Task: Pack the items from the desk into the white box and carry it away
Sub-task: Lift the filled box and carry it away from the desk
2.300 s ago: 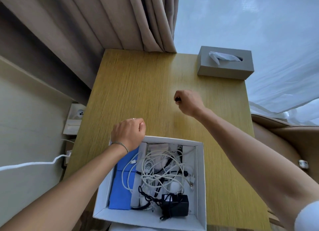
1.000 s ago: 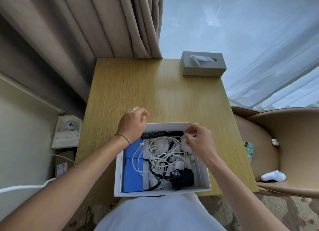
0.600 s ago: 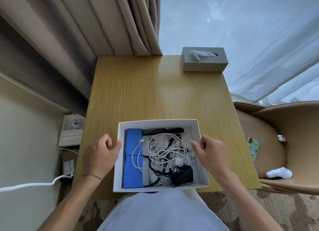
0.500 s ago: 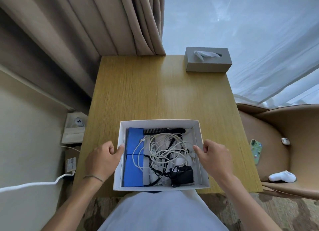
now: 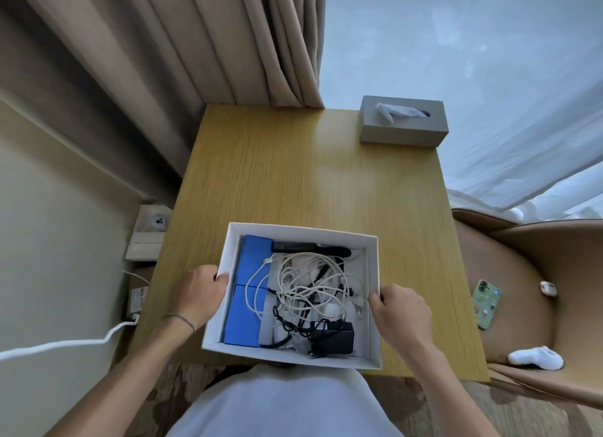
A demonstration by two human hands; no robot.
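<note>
a white box point(image 5: 373, 273) with no lid sits at the near edge of a wooden desk point(image 5: 310, 182), its near end hanging a little over the edge toward the person. inside, two blue boxes point(image 5: 249, 293) lie end to end along the left wall, a black comb point(image 5: 310, 249) lies across the far end, a tangle of white cables point(image 5: 310, 289) fills the middle, and a black power adapter point(image 5: 332, 337) sits in the near right corner with black cord beside it. the left hand point(image 5: 197, 294) is clamped on the box's left wall, fingertips curled over the rim; the right hand point(image 5: 399, 311) is clamped on the right wall, thumb at the rim. half a second ago both hands were already at the sides with the box squared to the desk; now the box is turned slightly clockwise, and whether it is lifted cannot be told. its long axis runs from the person toward the window, the far end pointing a little to the right. a grey tissue box point(image 5: 403, 121) stands at the far right corner of the desk, well apart from the white box. on the tan chair point(image 5: 538, 273) to the right lie a phone in a green case point(image 5: 486, 302) and a white sock point(image 5: 535, 358).
</note>
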